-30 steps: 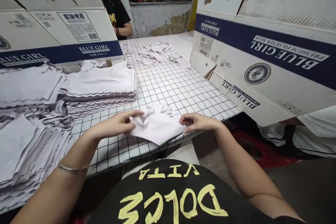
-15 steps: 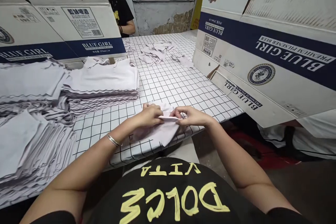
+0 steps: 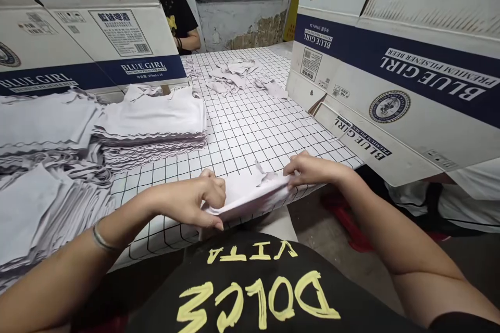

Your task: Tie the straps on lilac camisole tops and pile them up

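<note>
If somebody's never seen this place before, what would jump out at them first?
Probably the big white-and-blue carton filling the upper right, its BLUE GIRL lettering upside down. Next, bold yellow lettering on the black shirt at bottom centre, with pale cloth held just above it between the left hand and right hand. Stacks of similar cloth crowd the left side of the grid-patterned table.

Fabric stacks [image 3: 152,117] lie on the table [image 3: 250,125], left of the cloth [image 3: 244,191].
</note>
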Tool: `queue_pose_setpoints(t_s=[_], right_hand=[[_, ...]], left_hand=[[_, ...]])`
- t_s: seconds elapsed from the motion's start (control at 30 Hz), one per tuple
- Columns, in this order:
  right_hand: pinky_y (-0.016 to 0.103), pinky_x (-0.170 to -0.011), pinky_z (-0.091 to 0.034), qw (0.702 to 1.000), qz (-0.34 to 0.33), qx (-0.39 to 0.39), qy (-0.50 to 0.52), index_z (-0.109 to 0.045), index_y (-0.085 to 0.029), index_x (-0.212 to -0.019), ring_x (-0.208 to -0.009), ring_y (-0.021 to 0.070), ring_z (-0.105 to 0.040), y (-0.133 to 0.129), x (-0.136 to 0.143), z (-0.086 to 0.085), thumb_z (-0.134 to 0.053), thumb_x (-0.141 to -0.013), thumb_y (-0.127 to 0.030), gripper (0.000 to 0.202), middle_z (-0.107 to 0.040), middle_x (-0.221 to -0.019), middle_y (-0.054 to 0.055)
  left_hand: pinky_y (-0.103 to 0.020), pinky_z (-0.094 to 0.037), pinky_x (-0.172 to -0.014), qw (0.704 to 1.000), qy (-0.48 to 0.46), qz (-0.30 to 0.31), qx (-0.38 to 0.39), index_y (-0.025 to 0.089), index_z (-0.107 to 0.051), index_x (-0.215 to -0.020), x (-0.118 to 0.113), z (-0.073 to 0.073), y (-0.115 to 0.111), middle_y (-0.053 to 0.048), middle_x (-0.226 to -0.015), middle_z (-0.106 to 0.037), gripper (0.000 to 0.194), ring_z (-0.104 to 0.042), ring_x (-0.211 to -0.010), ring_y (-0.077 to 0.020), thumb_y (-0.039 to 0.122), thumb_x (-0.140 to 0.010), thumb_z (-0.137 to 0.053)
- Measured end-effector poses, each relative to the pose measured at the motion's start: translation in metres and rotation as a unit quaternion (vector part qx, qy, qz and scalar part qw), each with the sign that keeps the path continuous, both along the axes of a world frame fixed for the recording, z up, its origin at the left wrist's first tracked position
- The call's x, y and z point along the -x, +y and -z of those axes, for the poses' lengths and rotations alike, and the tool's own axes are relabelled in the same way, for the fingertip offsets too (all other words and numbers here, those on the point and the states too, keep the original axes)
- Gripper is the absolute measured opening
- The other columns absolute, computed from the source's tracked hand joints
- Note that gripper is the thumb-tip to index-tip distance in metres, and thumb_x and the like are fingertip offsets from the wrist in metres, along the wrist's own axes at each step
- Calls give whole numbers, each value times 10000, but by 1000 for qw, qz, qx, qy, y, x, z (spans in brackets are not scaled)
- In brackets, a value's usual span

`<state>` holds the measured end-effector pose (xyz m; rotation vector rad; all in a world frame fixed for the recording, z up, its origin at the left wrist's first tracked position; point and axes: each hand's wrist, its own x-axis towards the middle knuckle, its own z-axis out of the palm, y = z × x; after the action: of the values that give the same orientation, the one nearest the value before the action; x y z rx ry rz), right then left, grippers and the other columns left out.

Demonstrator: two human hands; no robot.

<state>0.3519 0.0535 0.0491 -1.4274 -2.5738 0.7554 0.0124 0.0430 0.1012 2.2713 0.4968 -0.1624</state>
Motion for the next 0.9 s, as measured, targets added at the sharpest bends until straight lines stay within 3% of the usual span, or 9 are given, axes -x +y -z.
queue_pose_setpoints(t_s=[0.13, 0.27, 0.33, 0.4, 0.47, 0.6, 0.7, 0.77, 0.9], right_hand=[[440, -805, -312, 987, 15, -115, -113, -711, -247, -641, -758, 225, -481, 0, -21, -22, -710, -766, -363, 170, -591, -617, 51], [468, -856, -252, 963, 28, -249, -102, -740, -272, -756, -827, 239, -477, -2, -36, -55, -600, -865, -403, 221, -662, -722, 67], [465, -865, -247, 955, 46, -276, -102, -746, -280, -874, -878, 255, -479, -4, -37, -60, -552, -885, -460, 265, -698, -860, 71], [474, -869, -248, 959, 61, -249, -123, -731, -284, -996, -903, 267, -487, -6, -34, -50, -516, -892, -497, 320, -709, -973, 73], [481, -865, -259, 974, 62, -165, -144, -717, -286, -1053, -911, 278, -502, -9, -30, -28, -500, -892, -507, 349, -714, -1015, 72], [398, -819, -349, 996, 83, 29, -31, -730, -224, -903, -882, 255, -565, -10, -21, 19, -510, -852, -568, 412, -717, -917, 68], [312, -703, -399, 966, 234, 12, 114, -672, -180, -814, -766, 200, -585, 7, -1, 37, -446, -852, -636, 511, -679, -809, 58], [293, -670, -400, 942, 307, -38, 132, -647, -190, -856, -757, 187, -583, 29, 20, 44, -494, -819, -648, 484, -670, -837, 49], [278, -652, -397, 951, 306, 6, 51, -627, -194, -808, -763, 182, -578, 78, 53, 50, -761, -661, -447, 321, -667, -835, 38]], left_hand=[[-430, -279, -877, 982, 52, -68, -165, 211, -538, -508, 7, 7, 0, -34, -549, -576, 333, -445, -692, -201, 333, -816, -571], [-428, -291, -823, 929, 16, -180, -323, 239, -624, -577, 19, -1, 13, -75, -634, -607, 288, -440, -721, -232, 341, -824, -515], [-423, -296, -811, 911, 14, -199, -362, 255, -675, -681, 20, -3, 16, -80, -673, -624, 299, -458, -743, -242, 404, -854, -480], [-429, -290, -810, 912, 52, -186, -362, 256, -705, -812, 15, 5, 15, -71, -674, -642, 356, -477, -711, -230, 455, -895, -421], [-437, -286, -808, 921, 112, -160, -337, 223, -701, -930, 5, 22, 10, -70, -659, -652, 420, -498, -667, -217, 439, -940, -341], [-425, -287, -810, 932, 172, -129, -291, 171, -649, -1040, -14, 64, -2, -86, -686, -658, 446, -551, -675, -217, 376, -979, -258], [-399, -294, -796, 937, 160, -134, -279, 175, -632, -990, -26, 80, -5, -74, -654, -636, 442, -553, -632, -204, 369, -987, -234], [-386, -301, -782, 930, 150, -163, -292, 153, -605, -1006, -34, 83, -4, -76, -652, -639, 375, -561, -617, -209, 319, -980, -270], [-392, -309, -776, 897, 154, -221, -349, 108, -587, -1012, -47, 88, 5, -98, -638, -657, 256, -599, -641, -244, 266, -932, -401]])
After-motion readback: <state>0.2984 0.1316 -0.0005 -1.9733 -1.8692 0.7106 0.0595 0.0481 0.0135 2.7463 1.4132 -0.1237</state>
